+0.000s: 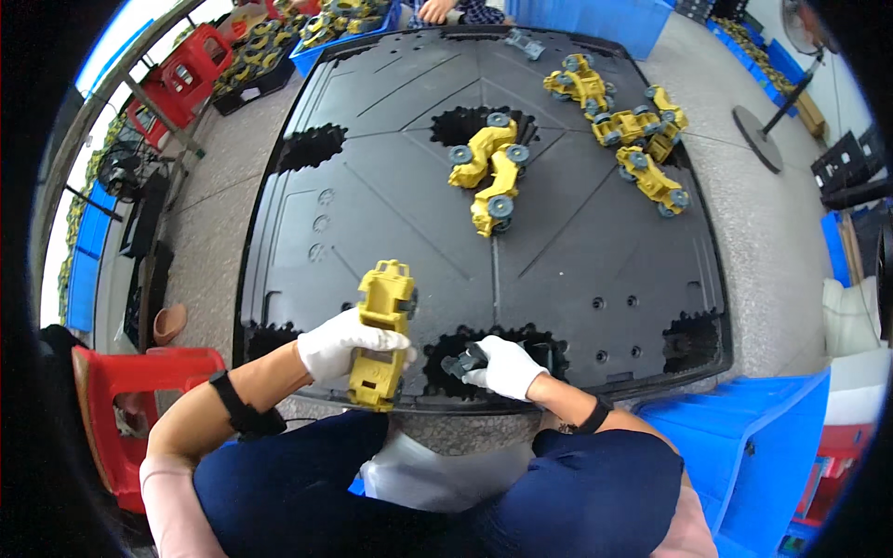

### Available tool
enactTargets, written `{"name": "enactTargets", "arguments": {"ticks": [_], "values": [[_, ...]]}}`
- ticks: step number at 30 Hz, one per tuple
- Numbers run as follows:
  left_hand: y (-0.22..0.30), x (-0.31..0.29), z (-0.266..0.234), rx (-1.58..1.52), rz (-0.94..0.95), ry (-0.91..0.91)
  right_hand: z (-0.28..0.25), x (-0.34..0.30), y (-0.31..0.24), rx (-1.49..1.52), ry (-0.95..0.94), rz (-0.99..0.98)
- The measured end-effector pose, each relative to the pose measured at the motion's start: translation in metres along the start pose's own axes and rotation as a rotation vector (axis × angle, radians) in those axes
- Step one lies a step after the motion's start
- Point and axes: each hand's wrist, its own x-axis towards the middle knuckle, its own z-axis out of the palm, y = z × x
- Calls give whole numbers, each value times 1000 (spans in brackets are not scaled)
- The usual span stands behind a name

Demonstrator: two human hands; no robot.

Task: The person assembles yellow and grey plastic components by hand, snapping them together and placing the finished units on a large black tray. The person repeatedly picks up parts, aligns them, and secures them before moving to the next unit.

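My left hand, in a white glove, is closed around the side of a yellow toy truck body. It holds the truck up near the table's front edge, with a dark wheel showing on its right side. My right hand, also gloved, pinches a small dark grey plastic piece over the toothed front cutout of the black plastic table. The piece's exact shape is hard to make out. Two yellow toy trucks with grey wheels lie beside each other mid-table, partly over another cutout.
Several more yellow toy vehicles lie at the far right. A grey plastic piece rests at the far edge, near another person's hand. A blue crate stands at my right, a red stool at my left.
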Motion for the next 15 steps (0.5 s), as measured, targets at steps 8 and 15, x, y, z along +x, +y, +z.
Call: {"name": "enactTargets", "arguments": {"ticks": [8, 15], "values": [[6, 4, -7, -77, 19, -18, -96, -45, 38, -223, 493, -555], [20, 12, 19, -249, -75, -104, -117, -74, 108, -113, 480, -378]]}}
